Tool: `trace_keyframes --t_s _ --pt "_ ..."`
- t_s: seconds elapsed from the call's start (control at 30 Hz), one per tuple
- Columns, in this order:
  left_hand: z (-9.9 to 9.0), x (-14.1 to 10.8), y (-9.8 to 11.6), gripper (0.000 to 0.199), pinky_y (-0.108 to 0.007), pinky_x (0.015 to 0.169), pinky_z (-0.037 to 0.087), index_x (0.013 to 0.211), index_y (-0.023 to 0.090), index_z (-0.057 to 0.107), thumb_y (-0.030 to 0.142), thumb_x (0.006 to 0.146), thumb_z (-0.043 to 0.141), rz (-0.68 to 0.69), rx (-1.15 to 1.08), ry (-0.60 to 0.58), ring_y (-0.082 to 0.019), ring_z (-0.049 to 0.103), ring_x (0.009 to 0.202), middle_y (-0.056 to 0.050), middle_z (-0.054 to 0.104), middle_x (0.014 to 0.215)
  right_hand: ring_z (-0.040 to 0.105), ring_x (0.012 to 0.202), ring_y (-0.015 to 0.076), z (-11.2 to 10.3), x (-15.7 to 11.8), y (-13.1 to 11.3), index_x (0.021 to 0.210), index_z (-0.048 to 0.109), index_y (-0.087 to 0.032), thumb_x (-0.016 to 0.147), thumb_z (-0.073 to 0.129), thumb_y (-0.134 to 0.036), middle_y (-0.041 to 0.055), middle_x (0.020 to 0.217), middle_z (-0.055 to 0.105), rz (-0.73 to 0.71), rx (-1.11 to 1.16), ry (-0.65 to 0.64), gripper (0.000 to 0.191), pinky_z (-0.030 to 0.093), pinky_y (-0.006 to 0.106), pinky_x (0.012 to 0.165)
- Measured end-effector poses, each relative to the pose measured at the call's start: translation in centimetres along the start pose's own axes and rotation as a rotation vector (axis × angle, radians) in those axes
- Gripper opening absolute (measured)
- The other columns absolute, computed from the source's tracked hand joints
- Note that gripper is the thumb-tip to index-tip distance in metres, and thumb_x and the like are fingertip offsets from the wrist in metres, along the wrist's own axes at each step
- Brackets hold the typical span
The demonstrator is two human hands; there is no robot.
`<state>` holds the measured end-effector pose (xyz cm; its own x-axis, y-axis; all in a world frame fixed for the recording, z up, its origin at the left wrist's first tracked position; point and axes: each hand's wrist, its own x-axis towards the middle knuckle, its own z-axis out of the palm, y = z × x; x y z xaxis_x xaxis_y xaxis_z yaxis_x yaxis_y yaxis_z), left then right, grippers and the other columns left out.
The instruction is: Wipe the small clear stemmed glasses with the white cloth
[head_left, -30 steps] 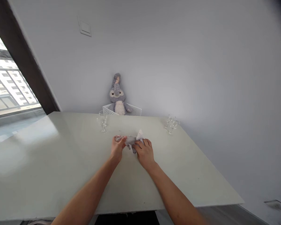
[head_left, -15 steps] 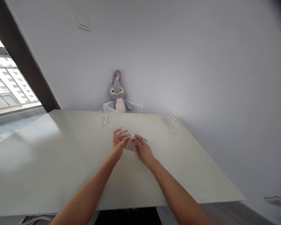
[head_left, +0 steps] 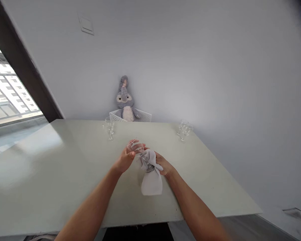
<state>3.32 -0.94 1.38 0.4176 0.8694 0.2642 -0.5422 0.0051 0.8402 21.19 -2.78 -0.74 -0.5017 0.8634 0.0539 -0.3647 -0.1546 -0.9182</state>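
Above the middle of the table, my left hand [head_left: 124,161] is closed around the bowl of a clear stemmed glass [head_left: 135,146], which lies tilted towards the right. A pale grey-white cloth [head_left: 152,184] is bunched about the glass's lower end, and its loose part hangs down towards me. My right hand [head_left: 165,164] grips this cloth from the right side. Several of its fingers are behind the cloth, and the glass's foot is mostly covered.
Stemmed glasses [head_left: 110,128] stand at the table's back left, and several more glasses [head_left: 183,129] at its back right. Behind the far edge, a grey plush toy [head_left: 127,112] sits in a white perforated basket [head_left: 145,116]. The pale table [head_left: 65,180] meets a wall.
The cloth has swung round and now hangs towards me, bunched at the glass's lower end. My right hand has turned and shifted right; the glass has moved slightly right in my left hand.
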Motion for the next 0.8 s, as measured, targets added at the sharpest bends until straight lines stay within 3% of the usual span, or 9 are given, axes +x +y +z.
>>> trace_keyframes --t_s 0.07,0.17,0.3,0.4,0.5,0.57,0.7,0.8 --pt "-0.3 0.0 0.1 0.054 -0.040 0.087 0.037 0.110 0.018 0.046 0.033 0.063 0.068 -0.016 0.020 0.006 -0.026 0.056 0.097 -0.013 0.057 0.109 0.053 0.076 0.0143 0.0 0.1 0.1 0.113 0.049 -0.022 0.062 0.067 -0.029 0.0045 0.095 0.058 0.016 -0.031 -0.032 0.055 0.042 0.024 0.063" --pt "-0.4 0.1 -0.5 0.052 -0.041 0.086 0.038 0.110 0.018 0.046 0.028 0.064 0.068 -0.008 0.119 0.161 -0.025 0.058 0.093 -0.013 0.058 0.108 0.052 0.075 0.0136 0.0 0.4 0.5 0.112 0.048 -0.022 0.062 0.063 -0.020 0.0017 0.092 0.057 -0.021 -0.299 0.018 0.053 0.041 0.023 0.060" --pt "0.1 0.3 -2.2 0.053 -0.037 0.081 0.042 0.107 0.019 0.044 0.029 0.062 0.070 0.023 0.116 0.471 -0.020 0.061 0.084 -0.011 0.058 0.106 0.053 0.083 0.0160 0.5 0.9 1.3 0.110 0.049 -0.023 0.065 0.052 -0.012 0.0027 0.098 0.057 -0.162 -0.914 0.330 0.047 0.042 0.029 0.072" --pt "0.5 0.4 -2.8 0.047 -0.034 0.077 0.045 0.101 0.021 0.042 0.031 0.064 0.068 0.040 -0.024 0.576 -0.019 0.061 0.086 -0.008 0.057 0.107 0.052 0.094 0.0189 0.9 1.1 2.1 0.119 0.044 -0.022 0.071 0.045 -0.011 0.0074 0.110 0.052 -0.277 -1.218 0.490 0.049 0.041 0.033 0.079" --pt "1.0 0.3 -2.7 0.043 -0.033 0.078 0.045 0.099 0.023 0.041 0.031 0.066 0.067 0.097 -0.121 0.550 -0.020 0.060 0.091 -0.007 0.054 0.110 0.044 0.110 0.0206 0.9 1.1 2.5 0.127 0.035 -0.020 0.076 0.044 -0.019 0.0100 0.125 0.043 -0.405 -1.196 0.584 0.052 0.039 0.035 0.087" --pt "1.6 0.1 -2.6 0.041 -0.035 0.081 0.045 0.100 0.025 0.041 0.030 0.068 0.066 0.139 -0.110 0.524 -0.021 0.059 0.096 -0.007 0.052 0.114 0.042 0.114 0.0210 0.6 1.2 2.8 0.130 0.032 -0.019 0.079 0.044 -0.026 0.0103 0.127 0.043 -0.397 -1.072 0.670 0.053 0.037 0.035 0.090" --pt "2.9 -0.5 -2.7 0.051 -0.039 0.087 0.043 0.107 0.028 0.038 0.024 0.066 0.068 0.299 0.120 0.460 -0.024 0.053 0.106 -0.008 0.047 0.120 0.054 0.094 0.0191 0.1 1.5 3.6 0.123 0.041 -0.020 0.082 0.041 -0.035 0.0067 0.107 0.058 -0.273 -0.833 0.705 0.044 0.044 0.032 0.078" --pt "3.1 -0.7 -2.4 0.059 -0.043 0.092 0.040 0.111 0.026 0.037 0.022 0.063 0.071 0.494 0.349 0.439 -0.024 0.051 0.108 -0.009 0.046 0.119 0.057 0.068 0.0163 0.2 1.5 3.8 0.103 0.056 -0.018 0.083 0.038 -0.040 0.0033 0.078 0.063 -0.159 -0.830 0.540 0.035 0.045 0.028 0.060"
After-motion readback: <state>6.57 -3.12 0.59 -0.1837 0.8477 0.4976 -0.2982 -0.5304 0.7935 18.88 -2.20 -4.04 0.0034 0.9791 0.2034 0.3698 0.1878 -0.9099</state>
